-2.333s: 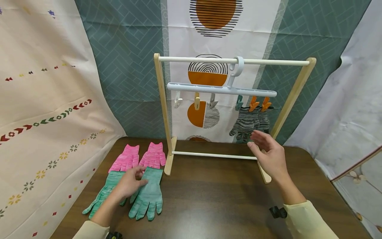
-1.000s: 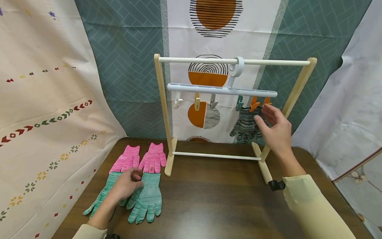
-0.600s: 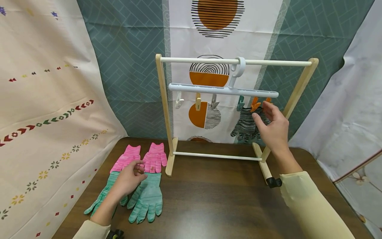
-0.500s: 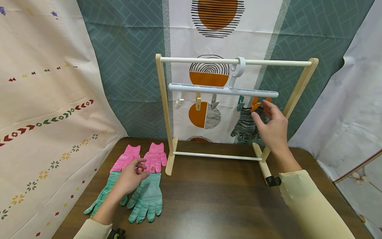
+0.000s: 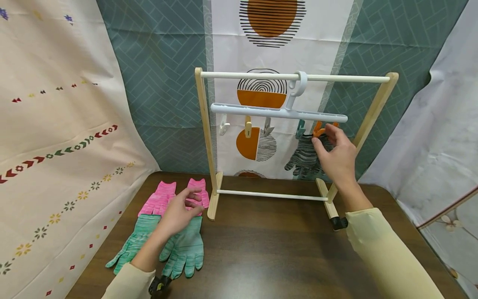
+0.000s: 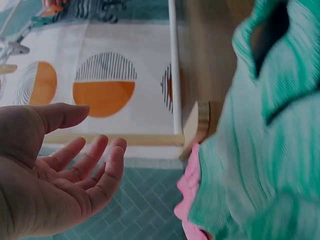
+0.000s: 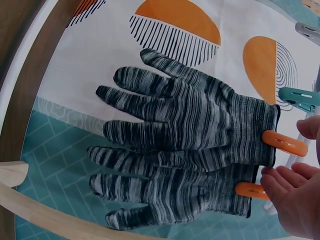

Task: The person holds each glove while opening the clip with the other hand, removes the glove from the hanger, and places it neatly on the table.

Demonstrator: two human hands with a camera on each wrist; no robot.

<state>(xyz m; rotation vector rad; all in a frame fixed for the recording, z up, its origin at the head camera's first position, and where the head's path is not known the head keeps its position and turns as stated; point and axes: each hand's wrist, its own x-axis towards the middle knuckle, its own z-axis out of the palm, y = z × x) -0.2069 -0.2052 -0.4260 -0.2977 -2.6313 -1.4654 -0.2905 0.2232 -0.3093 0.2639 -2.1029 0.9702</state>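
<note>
My right hand (image 5: pixel 337 155) is raised at the grey-black striped gloves (image 5: pixel 303 155), which hang from orange clips (image 7: pixel 285 144) on the pale blue hanger (image 5: pixel 254 111). In the right wrist view, thumb and fingers stand apart, the fingertips close to the glove cuffs and clips; whether they touch is unclear. My left hand (image 5: pixel 179 214) hovers with loosely bent fingers and holds nothing. Below it lie two teal gloves (image 5: pixel 190 249) and two pink gloves (image 5: pixel 158 198), partly hidden by the hand and each other.
The hanger hooks onto the top rail of a wooden rack (image 5: pixel 204 133) on the brown table (image 5: pixel 269 249). White (image 5: pixel 224 126), yellow (image 5: pixel 248 128), grey (image 5: pixel 268 127) and teal clips (image 5: pixel 300 128) hang from it too. Patterned cloths surround the table.
My right hand has risen from below the striped gloves to their clips, then shifted slightly left; the gloves have swung a little left. My left hand has moved right and forward over the gloves.
</note>
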